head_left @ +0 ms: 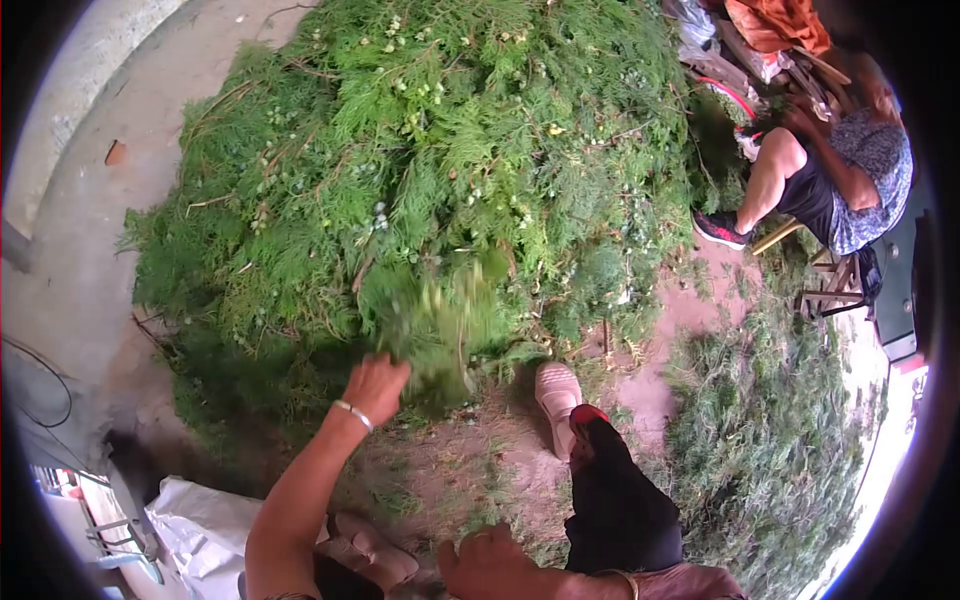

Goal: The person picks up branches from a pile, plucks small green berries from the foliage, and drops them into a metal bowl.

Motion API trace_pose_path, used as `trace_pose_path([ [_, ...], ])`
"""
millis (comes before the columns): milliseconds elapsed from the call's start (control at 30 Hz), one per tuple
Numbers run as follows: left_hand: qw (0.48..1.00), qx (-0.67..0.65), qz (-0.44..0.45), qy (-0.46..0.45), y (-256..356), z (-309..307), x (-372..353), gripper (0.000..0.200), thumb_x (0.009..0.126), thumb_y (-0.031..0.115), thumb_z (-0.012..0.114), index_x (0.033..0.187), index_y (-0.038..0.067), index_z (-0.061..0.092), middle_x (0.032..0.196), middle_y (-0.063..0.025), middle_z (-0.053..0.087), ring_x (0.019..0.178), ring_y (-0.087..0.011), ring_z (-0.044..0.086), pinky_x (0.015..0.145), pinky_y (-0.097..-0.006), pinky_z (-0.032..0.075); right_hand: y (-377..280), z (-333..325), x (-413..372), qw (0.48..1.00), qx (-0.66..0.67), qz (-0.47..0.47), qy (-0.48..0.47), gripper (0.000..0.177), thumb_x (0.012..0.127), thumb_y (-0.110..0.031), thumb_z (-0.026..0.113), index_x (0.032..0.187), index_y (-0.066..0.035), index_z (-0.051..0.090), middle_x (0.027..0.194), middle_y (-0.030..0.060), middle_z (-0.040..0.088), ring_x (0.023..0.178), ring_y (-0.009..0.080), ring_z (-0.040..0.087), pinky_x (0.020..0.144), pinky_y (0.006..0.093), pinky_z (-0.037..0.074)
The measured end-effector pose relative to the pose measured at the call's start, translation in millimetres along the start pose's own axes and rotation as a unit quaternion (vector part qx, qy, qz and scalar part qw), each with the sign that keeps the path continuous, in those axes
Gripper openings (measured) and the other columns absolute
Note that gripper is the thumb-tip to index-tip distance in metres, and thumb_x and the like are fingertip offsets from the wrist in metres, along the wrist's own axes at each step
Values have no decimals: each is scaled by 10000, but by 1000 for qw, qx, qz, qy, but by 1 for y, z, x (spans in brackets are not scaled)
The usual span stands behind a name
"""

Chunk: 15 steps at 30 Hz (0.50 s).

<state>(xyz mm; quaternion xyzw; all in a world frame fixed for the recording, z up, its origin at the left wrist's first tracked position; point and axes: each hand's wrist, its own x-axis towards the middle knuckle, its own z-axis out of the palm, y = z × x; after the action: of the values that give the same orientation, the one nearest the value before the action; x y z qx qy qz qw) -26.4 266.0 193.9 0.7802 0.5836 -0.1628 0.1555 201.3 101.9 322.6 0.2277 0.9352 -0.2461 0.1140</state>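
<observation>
My left hand (380,388), with a pale bracelet at the wrist, is closed on a leafy conifer branch (435,320) smeared by motion. It reaches over the near edge of a big heap of green conifer branches (430,150), which bear flat sprays and small pale cones. Low in the view, close to my lap, is my right hand (490,562). A ring shows on it, and its fingers are curled; what they hold, if anything, is hidden.
Another person (860,180) sits on a low wooden stool (835,285) at right, beside an orange cloth (775,25). More cut greenery (770,440) covers the ground at right. My pink shoe (558,400) touches the heap's edge. A white sack (200,525) lies at lower left.
</observation>
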Motion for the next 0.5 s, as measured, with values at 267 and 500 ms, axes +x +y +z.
trace_pose_path([
  [267,976,-133,-21,170,1,-76,26,605,752,157,697,1283,-11,460,1317,-349,380,1205,-457,437,1012,-477,408,-8,12,6,992,122,-37,-10,340,827,-221,567,1017,60,594,761,197,604,702,324,601,577,492,457],
  [500,928,-13,32,370,27,-178,171,724,764,275,713,1297,-86,383,1282,-364,383,1260,-497,317,1064,-493,302,-10,17,10,992,49,8,117,282,810,-194,549,928,53,617,733,191,591,663,313,579,560,472,449],
])
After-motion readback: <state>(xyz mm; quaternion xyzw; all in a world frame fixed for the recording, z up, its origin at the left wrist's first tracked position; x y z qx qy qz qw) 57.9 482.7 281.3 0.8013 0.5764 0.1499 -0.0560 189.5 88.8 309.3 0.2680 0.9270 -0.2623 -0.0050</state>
